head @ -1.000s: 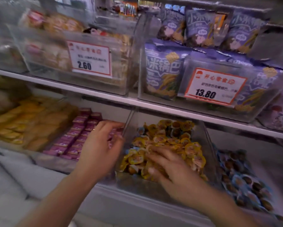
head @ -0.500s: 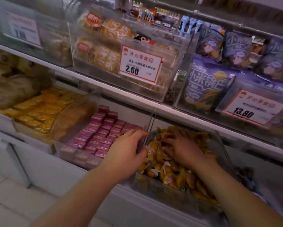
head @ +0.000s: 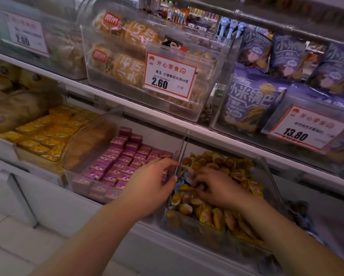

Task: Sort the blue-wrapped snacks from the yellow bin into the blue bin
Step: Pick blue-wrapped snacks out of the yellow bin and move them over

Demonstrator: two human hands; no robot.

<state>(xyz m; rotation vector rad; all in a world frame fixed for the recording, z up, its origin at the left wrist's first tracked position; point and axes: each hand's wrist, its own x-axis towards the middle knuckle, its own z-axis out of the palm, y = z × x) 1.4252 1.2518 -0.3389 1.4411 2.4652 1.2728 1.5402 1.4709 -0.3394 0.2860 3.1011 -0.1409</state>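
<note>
The yellow bin is a clear tub on the lower shelf, heaped with yellow-wrapped snacks. A few blue-wrapped snacks show against its left wall. My right hand lies palm down in the heap, its fingertips curled into the wrappers beside the blue ones; I cannot see whether it holds one. My left hand grips the bin's left wall, with the thumb inside and the fingers over the top edge. The blue bin sits dim at the right, partly hidden behind my right forearm.
A clear tub of purple boxes adjoins the yellow bin on the left, then a tub of yellow boxes. The upper shelf edge overhangs the bins, carrying tubs with price tags. White floor tiles lie below.
The view swung left and closer. My right hand moved deeper into the yellow heap, toward the left wall. My left hand closed onto that wall and has stayed there.
</note>
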